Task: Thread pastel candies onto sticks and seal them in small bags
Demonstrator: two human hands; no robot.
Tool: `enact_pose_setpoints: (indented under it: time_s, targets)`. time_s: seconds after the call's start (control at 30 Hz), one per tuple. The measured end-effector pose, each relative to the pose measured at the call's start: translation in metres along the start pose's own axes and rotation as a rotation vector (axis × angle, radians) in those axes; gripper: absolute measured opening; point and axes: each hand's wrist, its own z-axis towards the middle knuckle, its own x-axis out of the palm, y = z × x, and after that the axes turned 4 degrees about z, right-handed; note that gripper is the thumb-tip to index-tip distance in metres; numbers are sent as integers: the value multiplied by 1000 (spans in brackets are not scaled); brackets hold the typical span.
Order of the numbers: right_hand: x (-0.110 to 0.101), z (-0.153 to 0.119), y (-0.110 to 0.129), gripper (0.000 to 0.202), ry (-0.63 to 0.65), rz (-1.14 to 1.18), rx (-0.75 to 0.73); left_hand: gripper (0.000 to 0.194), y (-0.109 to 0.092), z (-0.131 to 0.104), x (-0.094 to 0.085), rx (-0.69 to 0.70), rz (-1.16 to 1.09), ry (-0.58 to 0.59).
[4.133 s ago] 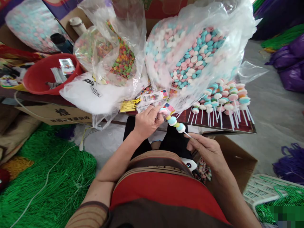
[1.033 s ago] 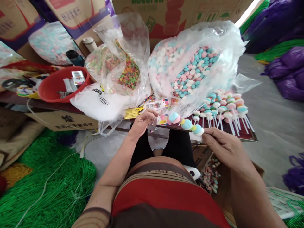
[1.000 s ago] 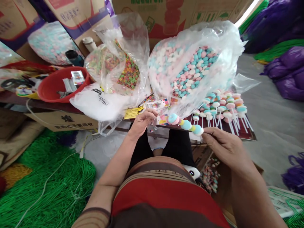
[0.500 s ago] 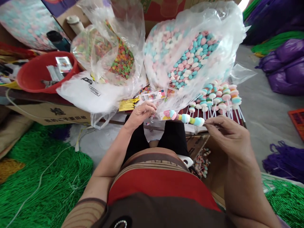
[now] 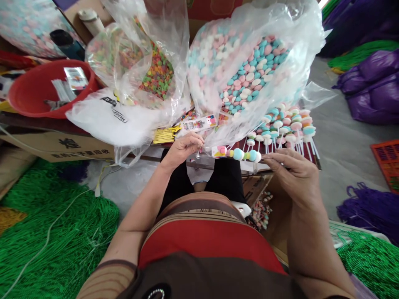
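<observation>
Candy skewer (image 5: 238, 154) up close, stretched between two hands, just over the near edge of the counter (image 5: 34, 123) as the camera saw it! Right hand (image 5: 294, 170): fingers pinched tight on the stick, hard by the end blue-and-white disc. Left hand (image 5: 182, 149): fingers narrowed to a pinch too, apparently on the clear end of a printed wrapper (image 5: 215, 151), though that film was hard to make out. Print met pink candy at the skewer's far tip; inside the wrapper or merely against it, you couldn't tell. So the step in hand looked like fitting candy and wrapper together, and the next move called for a firm stick and a light, even draw along the film, discs kept in line.

Beyond, on the counter: yellow ties (image 5: 166, 135) bunched beside a second wrapper (image 5: 199, 123), and away to the right a crowd of candy sticks (image 5: 277, 123), stems toward the near edge. Farther again, what a spread: a clear bag of candy rings (image 5: 158, 74), a bigger bag of pastel discs (image 5: 249, 79), a red basin (image 5: 21, 95) off left. Right at the back, a dark bottle (image 5: 62, 39) and a white-lidded cup (image 5: 90, 20).
</observation>
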Motion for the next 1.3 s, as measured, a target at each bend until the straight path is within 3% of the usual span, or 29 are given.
enact_pose_setpoints:
  time_s: [0.17, 0.3, 0.4, 0.53, 0.6, 0.73, 0.8, 0.87, 0.93, 1.03, 1.13, 1.3]
  targets:
    - [5, -3, -4, 12, 72, 41, 39, 22, 1, 0, 2, 22, 45, 46]
    - [15, -7, -5, 14, 25, 37, 58, 24, 2, 0, 5, 31, 70, 66]
    - [22, -10, -11, 19, 15, 36, 79, 29, -1, -2, 8, -57, 40, 36]
    - [32, -18, -19, 32, 38, 87, 141, 31, -12, -5, 12, -222, -180, 25]
    - [39, -24, -19, 35, 23, 172, 208, 41, -21, -4, 14, -263, -310, 45]
    - [57, -31, -13, 34, -50, 385, 393, 87, -32, -3, 21, -284, -504, 95]
    - [65, -32, -9, 35, -83, 486, 452, 97, -33, -3, 26, -256, -541, 80]
    - [71, -31, -4, 34, -93, 556, 476, 90, -33, -4, 31, -225, -524, 63]
    - [75, -31, -1, 32, -85, 582, 475, 71, -33, -4, 36, -222, -464, 45]
    - [77, -33, 2, 24, -75, 570, 445, 47, -34, 0, 44, -230, -383, -67]
    - [82, -37, 6, 22, -112, 513, 409, 45, -33, 6, 54, -184, -356, -181]
    - [98, -41, 14, 27, -182, 536, 432, 39, -31, 7, 69, -159, -319, -217]
